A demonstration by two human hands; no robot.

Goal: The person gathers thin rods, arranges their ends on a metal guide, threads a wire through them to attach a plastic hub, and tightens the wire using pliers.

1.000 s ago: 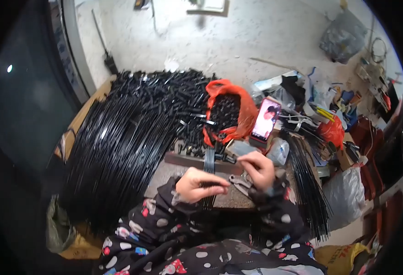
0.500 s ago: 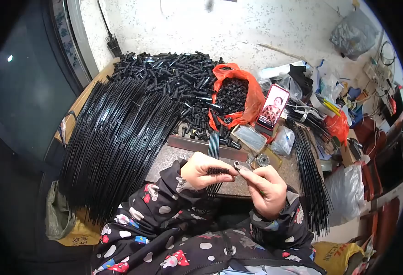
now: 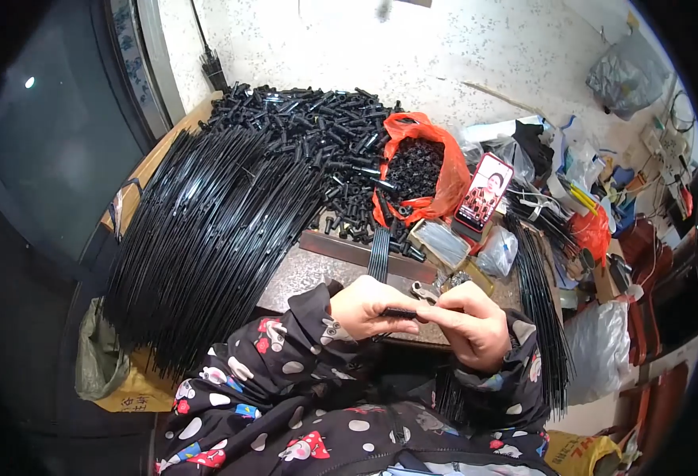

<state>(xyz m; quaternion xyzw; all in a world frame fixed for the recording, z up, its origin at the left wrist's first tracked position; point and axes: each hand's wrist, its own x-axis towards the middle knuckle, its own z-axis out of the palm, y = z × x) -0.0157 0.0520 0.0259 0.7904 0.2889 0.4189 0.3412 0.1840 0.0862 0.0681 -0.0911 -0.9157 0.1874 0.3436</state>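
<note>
My left hand [image 3: 362, 308] is closed around a row of small black ridged pieces [image 3: 399, 312], whose exact kind I cannot make out. The thumb and fingertips of my right hand [image 3: 476, 325] are pinched together at the right end of this row; anything between them is hidden. Just behind the fingertips a metal tool resembling pliers [image 3: 423, 292] partly shows. Several thin black rods [image 3: 378, 255] lie side by side across a metal bar [image 3: 341, 250] and pass beneath my left hand.
A thick fan of black rods [image 3: 206, 246] covers the table's left side. Behind are a heap of black plastic parts [image 3: 301, 119] and a red bag [image 3: 448, 178] of small black pieces. A phone [image 3: 484, 190] stands right of it, near a clear box [image 3: 442, 242] and more rods [image 3: 535, 309].
The view has shifted slightly, so the scene sits further right. My right fingertips have moved in against the black row in my left hand, and the row is turned more edge-on.
</note>
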